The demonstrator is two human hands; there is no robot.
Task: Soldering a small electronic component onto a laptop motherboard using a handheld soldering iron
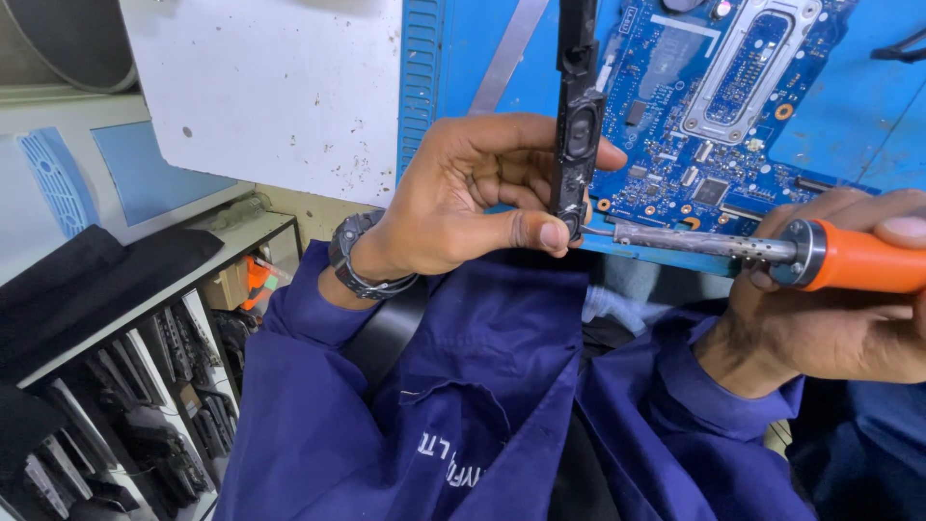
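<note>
**Soldering iron meeting a speaker module over a blue bench**

Nearest, blue sleeves (pixel 463 386) are filling the foreground. Just beyond, the right hand (pixel 820 309) is gripping an orange-handled soldering iron (pixel 772 253), its metal tip pointing left and touching the lower end of a black speaker module (pixel 577 125). The left hand (pixel 473 193), wearing a wristwatch (pixel 359 259), is pinching that module upright between thumb and fingers. Farther back, a blue circuit board (pixel 714 106) is lying on the blue mat (pixel 849 125); a white panel (pixel 270 87) is sitting far left.
</note>
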